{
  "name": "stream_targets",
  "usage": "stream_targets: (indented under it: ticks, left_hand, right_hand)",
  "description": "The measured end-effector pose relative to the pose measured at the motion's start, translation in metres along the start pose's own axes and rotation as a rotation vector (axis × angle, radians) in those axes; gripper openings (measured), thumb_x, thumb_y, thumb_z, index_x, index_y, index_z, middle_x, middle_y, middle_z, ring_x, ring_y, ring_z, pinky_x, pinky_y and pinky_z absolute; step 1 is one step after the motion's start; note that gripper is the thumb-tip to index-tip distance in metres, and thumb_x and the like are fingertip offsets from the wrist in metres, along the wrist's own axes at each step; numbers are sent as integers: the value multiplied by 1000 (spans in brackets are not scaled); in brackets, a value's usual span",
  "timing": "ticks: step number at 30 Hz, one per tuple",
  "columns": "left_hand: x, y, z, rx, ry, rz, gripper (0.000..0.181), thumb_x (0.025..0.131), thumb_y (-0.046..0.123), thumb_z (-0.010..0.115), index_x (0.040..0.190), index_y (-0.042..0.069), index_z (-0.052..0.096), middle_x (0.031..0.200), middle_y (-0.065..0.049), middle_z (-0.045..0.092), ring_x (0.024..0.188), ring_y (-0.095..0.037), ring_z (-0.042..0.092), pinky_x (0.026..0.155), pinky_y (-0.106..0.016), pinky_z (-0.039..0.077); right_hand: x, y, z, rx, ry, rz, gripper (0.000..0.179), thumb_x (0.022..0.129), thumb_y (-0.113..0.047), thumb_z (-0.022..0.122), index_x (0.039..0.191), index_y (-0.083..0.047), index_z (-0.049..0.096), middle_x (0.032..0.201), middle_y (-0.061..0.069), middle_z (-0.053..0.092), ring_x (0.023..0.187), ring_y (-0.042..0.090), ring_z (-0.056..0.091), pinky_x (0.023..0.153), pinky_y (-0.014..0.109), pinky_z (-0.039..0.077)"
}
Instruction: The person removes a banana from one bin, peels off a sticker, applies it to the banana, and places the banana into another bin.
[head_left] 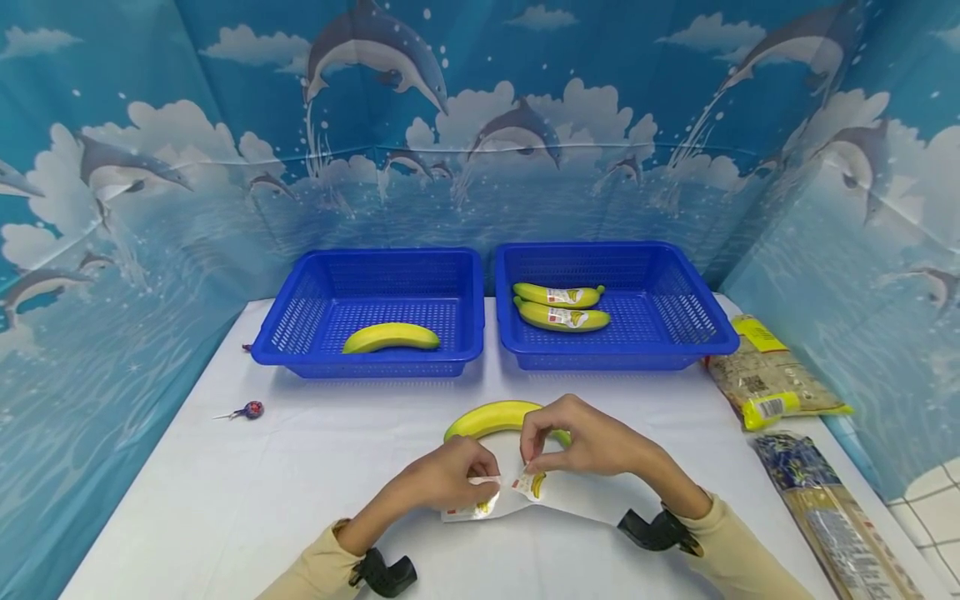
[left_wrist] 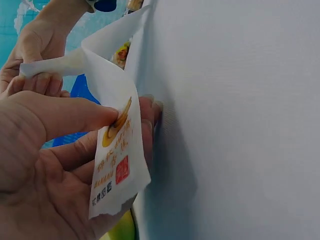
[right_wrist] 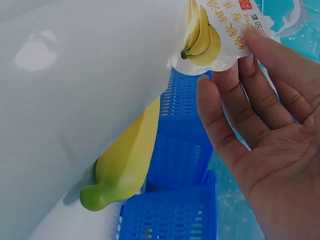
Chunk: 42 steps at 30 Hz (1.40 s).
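Note:
My left hand (head_left: 453, 473) pinches a white strip of sticker backing paper (left_wrist: 116, 155) between thumb and fingers; a banana print and red stamp show on it. My right hand (head_left: 588, 435) pinches a white sticker (right_wrist: 205, 37) with a banana picture and a wavy edge. Whether this sticker still clings to the strip, I cannot tell. Just beyond both hands lies a yellow banana (head_left: 491, 415) with green ends on the white table, partly hidden by the right hand. The left wrist view shows the strip folding and curling toward the right hand.
The left blue basket (head_left: 375, 360) holds one banana without a visible sticker. Two stickered bananas (head_left: 562, 318) lie in the right blue basket (head_left: 607, 361). A lollipop (head_left: 253, 409) lies at left; a grain bag (head_left: 780, 379) and a long noodle-like packet (head_left: 832, 517) at right.

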<state>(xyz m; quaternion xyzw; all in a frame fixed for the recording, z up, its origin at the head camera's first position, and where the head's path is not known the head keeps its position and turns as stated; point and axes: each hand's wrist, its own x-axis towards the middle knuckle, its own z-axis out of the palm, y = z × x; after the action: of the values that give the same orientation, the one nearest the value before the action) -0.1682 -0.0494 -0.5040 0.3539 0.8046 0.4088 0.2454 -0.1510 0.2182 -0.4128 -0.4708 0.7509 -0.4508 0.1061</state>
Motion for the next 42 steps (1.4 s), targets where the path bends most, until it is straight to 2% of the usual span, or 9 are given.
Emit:
stream_targets:
  ticks: [6,12,14,19,23,27,30,35,42]
  left_hand:
    - [8,-28,9,62,31,-21,16,97,17,79,84,26,75,65,16,56,53,0,42,48,-20,34]
    - [11,-35,12,166,46,-14,20,95,20,82,80,30,73,63,16,52,58,0,44,51,-20,36]
    - [8,-28,12,196,41,-13,19,95,21,82,80,29,73,63,16,52,58,0,44,51,-20,37]
    - [-7,15,7,337,48,-70,11,95,22,82,86,20,76,66,12,51,62,-4,44,55,-24,39]
    - [-20,50,-2,399,53,-121,13,95,24,84,102,14,84,85,11,69,78,-4,58,71,-26,54]
    - [-31,80,-15,331,50,-135,26,93,26,86,113,10,83,107,7,77,102,-5,68,94,-31,59]
    - [-33,85,-24,226,68,-40,27,97,27,84,117,10,82,112,4,78,109,-8,69,99,-33,58]
    - [-30,88,-27,40,164,119,22,102,27,78,117,11,81,106,6,79,99,-3,69,91,-30,59]
    - [-24,86,-15,-12,310,173,7,102,15,77,103,11,82,90,7,78,85,-2,68,82,-26,60]
  right_hand:
    - [-1,-1,-1,17,13,8,10,97,-14,82,99,-11,73,90,0,76,86,12,73,79,35,66]
    - [-1,-2,-3,40,21,38,9,98,-13,81,102,-11,73,93,1,76,86,14,73,80,36,66]
    - [-1,-2,-3,45,25,49,9,98,-9,81,104,-10,74,94,0,77,86,14,73,79,36,66]
    - [-1,-4,-3,55,31,82,11,98,-5,80,107,-8,76,98,2,78,85,13,72,78,37,66]
    - [-2,-4,-3,65,34,93,12,98,-8,80,109,-5,76,100,5,78,86,13,72,79,38,66]
    - [-1,-2,-2,69,45,85,16,97,-7,82,110,-3,75,100,7,78,85,14,73,79,40,67]
    - [1,-1,-1,65,56,76,16,96,-5,82,109,-4,74,99,9,77,83,13,73,77,40,67]
    - [3,1,2,80,63,86,16,95,-4,83,106,-7,72,93,6,78,81,13,74,74,38,67]
    - [5,-1,5,93,60,92,16,95,-5,83,103,-8,69,91,1,78,80,13,74,73,38,67]
